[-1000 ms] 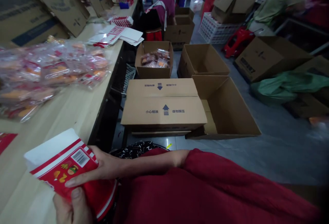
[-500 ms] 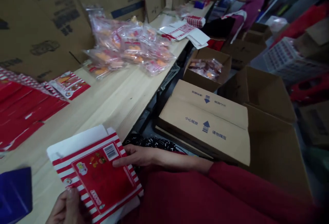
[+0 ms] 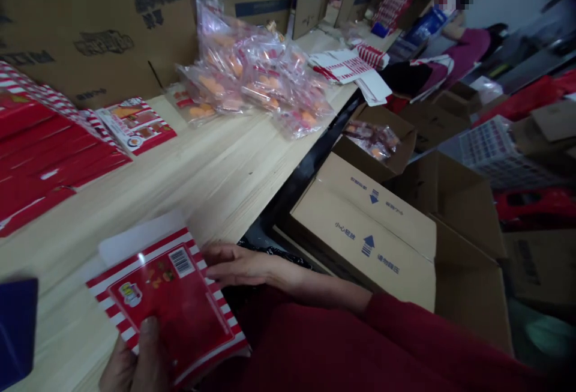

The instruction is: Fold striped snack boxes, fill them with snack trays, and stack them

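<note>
A flattish red carton (image 3: 180, 296) with red-and-white striped borders, a barcode and a raised white flap is tilted over the near edge of the table. My left hand (image 3: 139, 356) is closed on its lower left side, the thumb pressed on the printed face. My right hand (image 3: 243, 266) is at the carton's right edge, its fingertips against the striped border near the barcode; part of its grip is hidden. On the table at left lie stacked red cartons (image 3: 49, 152), and beside them a printed carton (image 3: 137, 125) with food pictures.
Clear-wrapped packets (image 3: 265, 77) with orange contents are heaped on the table (image 3: 216, 170). Flat striped cartons (image 3: 351, 71) lie farther back. At right stand a closed cardboard box (image 3: 369, 224) and an open box (image 3: 468, 284). A blue object (image 3: 18, 326) is at lower left. Another person (image 3: 468, 56) sits beyond.
My left thumb has moved up onto the carton's red face. My right fingers have drawn back from the front face to the edge. The view has shifted left.
</note>
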{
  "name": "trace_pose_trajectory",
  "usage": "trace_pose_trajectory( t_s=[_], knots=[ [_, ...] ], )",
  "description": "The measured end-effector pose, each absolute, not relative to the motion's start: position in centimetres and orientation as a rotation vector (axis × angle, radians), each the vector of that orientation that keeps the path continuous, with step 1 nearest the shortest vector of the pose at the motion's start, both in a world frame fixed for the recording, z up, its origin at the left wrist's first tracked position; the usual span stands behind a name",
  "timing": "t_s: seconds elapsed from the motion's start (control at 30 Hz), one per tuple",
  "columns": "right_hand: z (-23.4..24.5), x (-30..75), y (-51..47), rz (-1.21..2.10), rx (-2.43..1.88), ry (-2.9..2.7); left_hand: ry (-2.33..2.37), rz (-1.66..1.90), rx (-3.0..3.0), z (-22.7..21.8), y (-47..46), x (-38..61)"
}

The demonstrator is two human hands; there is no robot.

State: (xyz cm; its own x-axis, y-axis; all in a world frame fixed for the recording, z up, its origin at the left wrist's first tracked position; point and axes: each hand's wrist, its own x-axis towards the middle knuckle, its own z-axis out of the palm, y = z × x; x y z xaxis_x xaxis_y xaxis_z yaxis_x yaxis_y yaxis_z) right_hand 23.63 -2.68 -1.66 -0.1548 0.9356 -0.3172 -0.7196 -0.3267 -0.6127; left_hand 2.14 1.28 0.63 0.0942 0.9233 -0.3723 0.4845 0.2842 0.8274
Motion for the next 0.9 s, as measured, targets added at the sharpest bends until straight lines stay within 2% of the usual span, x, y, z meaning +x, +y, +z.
trace_pose_trajectory(
  t_s=[0.17,0.37,0.6,0.8,0.9],
  knots=[
    [0.0,25.7,-3.2,1.697,-0.747,-0.526,1.346,0.6,0.852,2.2,0.1,4.5],
    [0.4,25.9,-3.0,1.736,-0.867,-0.505,1.133,0.837,0.892,1.9,-0.5,5.7],
    [0.3,24.9,-2.1,1.705,-0.92,-0.58,0.961,0.919,0.72,1.3,0.0,5.2],
    [-1.6,24.5,-1.8,1.654,-0.993,-0.64,0.959,0.98,0.852,0.5,1.9,4.8],
    [-2.8,24.9,-2.2,1.696,-0.995,-0.662,1.074,1.18,0.925,-0.2,2.6,4.5]
  ],
)
